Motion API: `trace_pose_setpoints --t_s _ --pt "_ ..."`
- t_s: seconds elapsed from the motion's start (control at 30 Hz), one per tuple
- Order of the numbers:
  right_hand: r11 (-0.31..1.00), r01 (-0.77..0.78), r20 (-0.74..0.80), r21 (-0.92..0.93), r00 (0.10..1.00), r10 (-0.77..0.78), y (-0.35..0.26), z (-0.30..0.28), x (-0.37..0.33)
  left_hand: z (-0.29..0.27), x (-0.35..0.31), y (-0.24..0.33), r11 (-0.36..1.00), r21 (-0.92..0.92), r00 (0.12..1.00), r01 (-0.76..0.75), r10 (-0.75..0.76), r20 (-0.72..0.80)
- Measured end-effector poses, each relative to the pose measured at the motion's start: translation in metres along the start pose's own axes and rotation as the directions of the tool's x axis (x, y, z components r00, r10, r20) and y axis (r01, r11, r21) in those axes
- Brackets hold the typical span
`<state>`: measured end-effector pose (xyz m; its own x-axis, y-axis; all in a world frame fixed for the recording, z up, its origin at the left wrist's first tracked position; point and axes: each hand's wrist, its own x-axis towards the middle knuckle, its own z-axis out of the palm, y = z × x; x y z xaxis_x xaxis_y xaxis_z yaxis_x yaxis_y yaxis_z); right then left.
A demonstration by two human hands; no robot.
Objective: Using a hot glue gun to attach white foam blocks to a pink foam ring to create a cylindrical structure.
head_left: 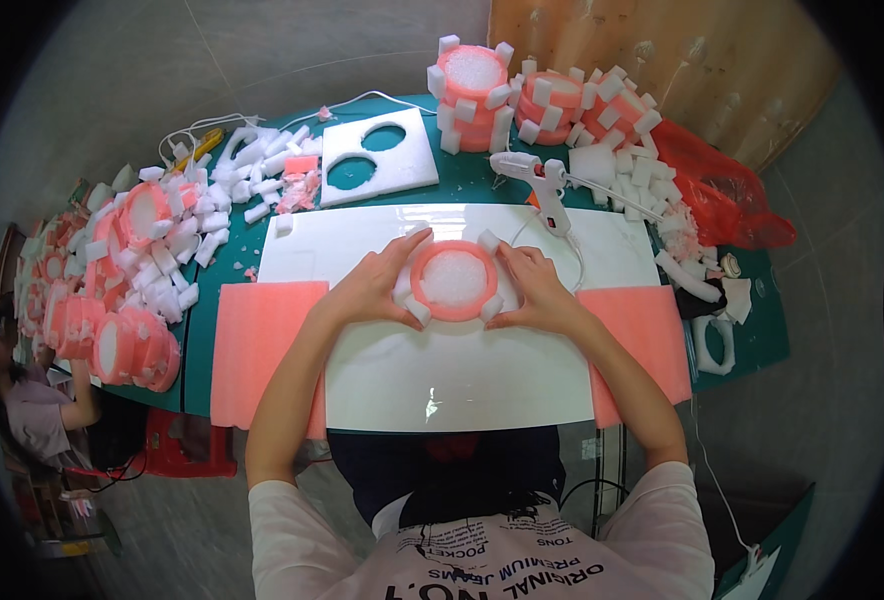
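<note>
Between my two hands sits a round foam piece [452, 312], a pink ring around a white middle, with white foam blocks at its edge. My left hand [380, 283] grips its left side, thumb low and fingers at the upper left block. On the opposite side my right hand [540, 290] presses the right blocks the same way. The piece is over the glossy white board [452, 380] in front of me; whether it rests on it I cannot tell. Beyond the right hand stands a white hot glue gun [542, 190] with its cord trailing down.
Pink foam sheets [267, 350] flank the board. A white foam panel with two round holes [417, 160] lies behind it. Foam blocks and pink rings [112, 340] pile up at left, near another person [47, 410]. Stacked foam rings [474, 100] and a red plastic bag [722, 190] are at back right.
</note>
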<state>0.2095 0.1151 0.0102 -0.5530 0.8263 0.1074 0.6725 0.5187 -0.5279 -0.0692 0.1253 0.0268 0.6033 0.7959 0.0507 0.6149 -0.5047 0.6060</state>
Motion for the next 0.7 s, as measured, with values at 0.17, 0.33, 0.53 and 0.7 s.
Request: trace_pose_setpoints --t_s 0.17,0.33,0.53,0.7 --pt "1.000 0.006 -0.005 -0.002 1.000 -0.006 0.0005 0.0007 0.0002 0.0004 -0.0002 -0.0003 0.998 -0.032 0.998 0.058 -0.058 -0.001" --pt "1.000 0.002 0.001 -0.001 1.000 -0.002 -0.0007 -0.0008 0.0003 -0.0009 0.0009 -0.0004 0.999 -0.033 1.000 -0.013 0.013 -0.003" --pt "1.000 0.003 -0.001 0.004 1.000 -0.003 -0.0004 -0.0002 0.0002 -0.0021 0.0004 0.0024 0.999 -0.038 1.000 -0.012 0.012 -0.010" --pt "1.000 -0.003 0.003 0.004 1.000 0.003 -0.0009 -0.0008 -0.0002 -0.0030 0.0007 0.0053 0.998 -0.056 0.999 0.033 -0.032 0.009"
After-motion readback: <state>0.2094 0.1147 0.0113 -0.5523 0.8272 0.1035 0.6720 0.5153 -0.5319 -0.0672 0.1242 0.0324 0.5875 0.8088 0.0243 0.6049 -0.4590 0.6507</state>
